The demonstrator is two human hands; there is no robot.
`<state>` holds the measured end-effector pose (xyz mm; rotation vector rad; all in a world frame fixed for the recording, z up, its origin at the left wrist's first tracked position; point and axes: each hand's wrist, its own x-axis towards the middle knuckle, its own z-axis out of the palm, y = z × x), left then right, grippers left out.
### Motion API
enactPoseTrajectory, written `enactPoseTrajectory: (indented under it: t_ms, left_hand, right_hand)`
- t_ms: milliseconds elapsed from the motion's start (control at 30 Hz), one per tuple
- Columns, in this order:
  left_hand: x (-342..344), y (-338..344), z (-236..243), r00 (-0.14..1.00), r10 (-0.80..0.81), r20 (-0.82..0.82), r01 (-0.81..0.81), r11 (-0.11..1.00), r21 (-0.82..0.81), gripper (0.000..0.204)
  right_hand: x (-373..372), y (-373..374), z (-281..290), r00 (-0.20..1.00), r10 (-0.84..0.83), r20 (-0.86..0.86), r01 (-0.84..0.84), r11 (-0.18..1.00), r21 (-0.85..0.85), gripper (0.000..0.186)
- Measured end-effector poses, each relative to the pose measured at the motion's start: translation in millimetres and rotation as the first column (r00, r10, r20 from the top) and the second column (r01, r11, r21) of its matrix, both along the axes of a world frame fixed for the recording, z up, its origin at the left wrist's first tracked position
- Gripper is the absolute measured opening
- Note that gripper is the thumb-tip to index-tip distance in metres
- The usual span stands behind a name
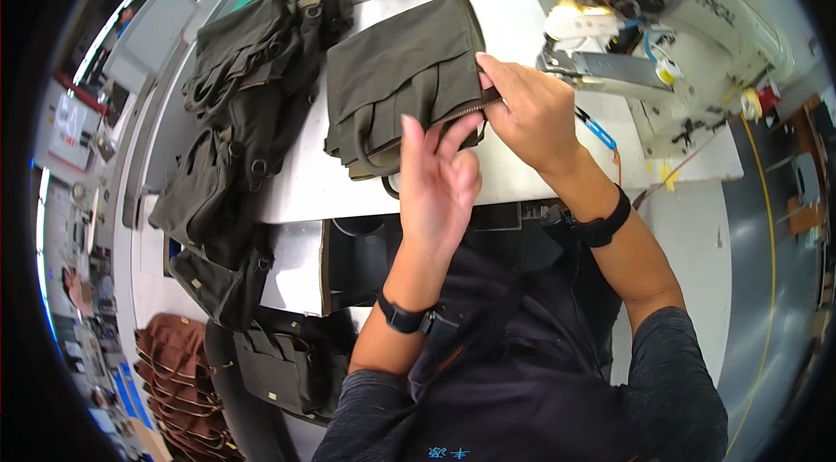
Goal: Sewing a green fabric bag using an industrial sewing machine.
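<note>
While olive canvas bag (pixel 405 70) lies on tabletop (pixel 300 183) left of sewing machine (pixel 670 35): right hand (pixel 533 109) fingers pinch zipper edge; left hand (pixel 435 179) fingers spread, touching same edge. Fabric likely soft, light, floppy; grip seam.

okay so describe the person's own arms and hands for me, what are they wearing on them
Both hands are bare, with no gloves or rings visible. The left hand has a black watch-style band at its wrist; the right hand has a wider black wristband. Forearms are uncovered. Dark grey heathered sleeves cover the upper arms, ending near the elbows.
</note>
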<state>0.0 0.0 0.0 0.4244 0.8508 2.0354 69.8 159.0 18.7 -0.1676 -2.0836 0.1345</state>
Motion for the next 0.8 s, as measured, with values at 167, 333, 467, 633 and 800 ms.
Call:
enactPoseTrajectory:
  t_ms: [167, 333, 467, 633, 800]
  left_hand:
    - [-18, 50, -26, 0.884, 0.12, 0.452, -0.208, 0.966, 0.152, 0.064]
    - [-17, 59, -47, 0.935, 0.111, 0.337, -0.164, 0.977, 0.134, 0.061]
    - [-29, 69, -45, 0.968, 0.22, 0.118, -0.227, 0.973, 0.046, 0.054]
    - [-31, 59, -31, 0.959, 0.183, 0.217, -0.234, 0.943, 0.237, 0.057]
    - [-48, 74, -43, 0.884, 0.019, 0.467, -0.18, 0.936, 0.303, 0.058]
  right_hand:
    - [31, -2, -41, 0.99, -0.095, 0.108, 0.118, 0.966, -0.231, 0.043]
    - [90, 25, -51, 0.995, 0.005, 0.1, 0.046, 0.864, -0.501, 0.038]
    - [100, 70, -34, 0.995, -0.069, -0.072, 0.04, 0.935, -0.353, 0.025]
    - [97, 106, -17, 0.99, -0.128, -0.056, 0.121, 0.986, -0.116, 0.02]
    - [74, 132, -18, 0.991, -0.133, -0.026, 0.13, 0.985, -0.11, 0.013]
